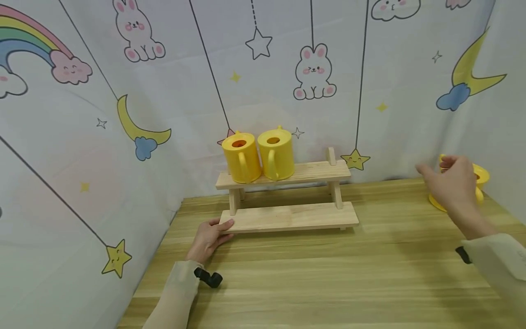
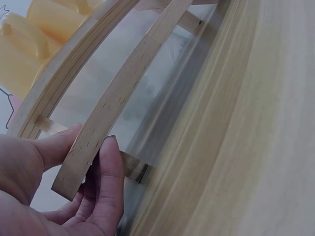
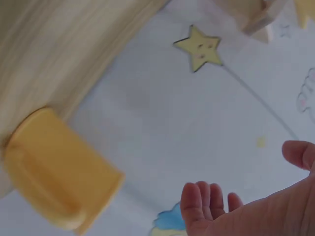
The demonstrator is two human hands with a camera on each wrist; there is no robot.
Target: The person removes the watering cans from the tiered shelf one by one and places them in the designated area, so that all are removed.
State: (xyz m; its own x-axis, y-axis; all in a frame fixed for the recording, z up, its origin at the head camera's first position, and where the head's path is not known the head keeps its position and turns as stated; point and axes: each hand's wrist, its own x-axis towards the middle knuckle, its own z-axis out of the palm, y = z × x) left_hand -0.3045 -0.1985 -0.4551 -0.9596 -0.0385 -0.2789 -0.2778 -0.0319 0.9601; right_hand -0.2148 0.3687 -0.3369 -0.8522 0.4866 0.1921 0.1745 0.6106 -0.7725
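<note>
A two-tier wooden shelf (image 1: 287, 218) stands on the table. My left hand (image 1: 205, 240) grips the left end of its lower board, with the thumb on top and fingers beneath; the left wrist view shows this pinch on the board (image 2: 115, 96). On the upper tier, side by side at the left, stand two yellow cylindrical cans, the left one (image 1: 252, 160) and the right one (image 1: 285, 153), handles facing me. At the far right, my right hand (image 1: 454, 187) partly covers a third yellow can (image 1: 483, 175). The right wrist view shows its fingers extended and apart from that can (image 3: 64, 167).
A white cloth (image 1: 185, 91) printed with rabbits, moons and stars hangs behind and at the left of the wooden table (image 1: 308, 274). A short upright peg (image 1: 331, 156) rises at the right end of the shelf's upper tier.
</note>
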